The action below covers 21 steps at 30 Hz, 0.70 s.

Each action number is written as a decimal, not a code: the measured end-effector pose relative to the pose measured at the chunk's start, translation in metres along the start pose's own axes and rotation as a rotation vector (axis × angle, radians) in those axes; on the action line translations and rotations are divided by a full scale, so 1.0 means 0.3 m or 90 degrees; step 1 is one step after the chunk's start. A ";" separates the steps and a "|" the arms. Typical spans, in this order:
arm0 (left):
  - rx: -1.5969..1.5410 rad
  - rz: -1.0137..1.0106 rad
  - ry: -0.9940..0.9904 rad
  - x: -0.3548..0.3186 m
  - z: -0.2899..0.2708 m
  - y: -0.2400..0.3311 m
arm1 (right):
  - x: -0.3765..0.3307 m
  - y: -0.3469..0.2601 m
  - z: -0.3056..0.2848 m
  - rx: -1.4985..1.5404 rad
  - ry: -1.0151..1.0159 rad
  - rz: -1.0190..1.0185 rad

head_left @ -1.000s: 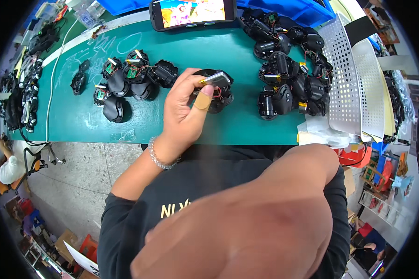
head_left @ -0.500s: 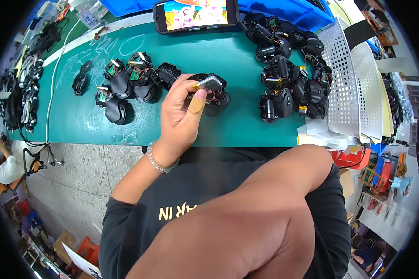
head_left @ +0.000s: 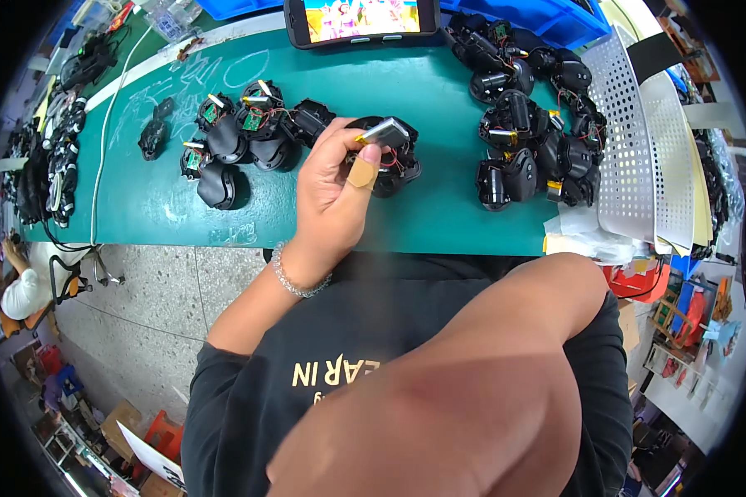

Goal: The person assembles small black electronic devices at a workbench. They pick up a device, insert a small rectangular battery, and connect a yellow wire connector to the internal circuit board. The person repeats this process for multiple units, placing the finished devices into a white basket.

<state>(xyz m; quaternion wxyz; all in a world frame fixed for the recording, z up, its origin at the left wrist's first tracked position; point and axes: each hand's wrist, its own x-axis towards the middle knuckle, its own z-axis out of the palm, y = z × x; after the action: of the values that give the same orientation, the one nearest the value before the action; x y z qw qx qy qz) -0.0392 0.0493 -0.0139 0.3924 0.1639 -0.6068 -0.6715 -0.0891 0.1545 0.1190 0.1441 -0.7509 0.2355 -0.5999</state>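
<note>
My left hand [head_left: 336, 186] is closed over the bench, with thumb and forefinger pinching a flat silver battery [head_left: 389, 132] that has a yellow end. A tan plaster wraps the thumb. Right under the battery is a rounded black housing [head_left: 404, 170], like a headphone ear cup, with thin red wires showing. Whether the hidden fingers also grip that housing I cannot tell. My right forearm rises large and blurred close to the camera and leaves at the lower edge; the right hand itself does not show.
Black housings [head_left: 221, 137] with green boards and batteries lie left of my hand, more [head_left: 518, 161] in a heap to the right. A lit phone [head_left: 362, 40] stands at the back, near a blue bin [head_left: 555, 23]. A perforated white basket [head_left: 626, 157] borders the right side.
The view has shifted slightly, putting the bench things a little further right and higher. My left hand keeps its pinch on the battery. The right forearm is more blurred and has shifted slightly.
</note>
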 end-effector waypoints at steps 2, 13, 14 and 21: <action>0.033 -0.022 0.017 0.006 0.002 0.005 | -0.001 -0.008 0.001 -0.003 0.003 0.006; -0.143 -0.104 0.040 0.014 0.019 0.020 | -0.055 -0.050 -0.026 -0.074 -0.033 0.088; -0.140 -0.106 0.051 0.012 0.012 0.031 | -0.073 -0.058 -0.044 -0.080 -0.035 0.097; -0.162 -0.114 0.040 0.005 0.021 0.067 | -0.143 -0.006 -0.184 -0.415 0.116 0.275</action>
<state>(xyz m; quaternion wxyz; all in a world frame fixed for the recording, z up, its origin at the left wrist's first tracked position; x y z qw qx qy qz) -0.0380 0.0533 0.0068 0.3675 0.1869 -0.4870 -0.7700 -0.1495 0.1824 0.0973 -0.0006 -0.6343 0.5775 -0.5140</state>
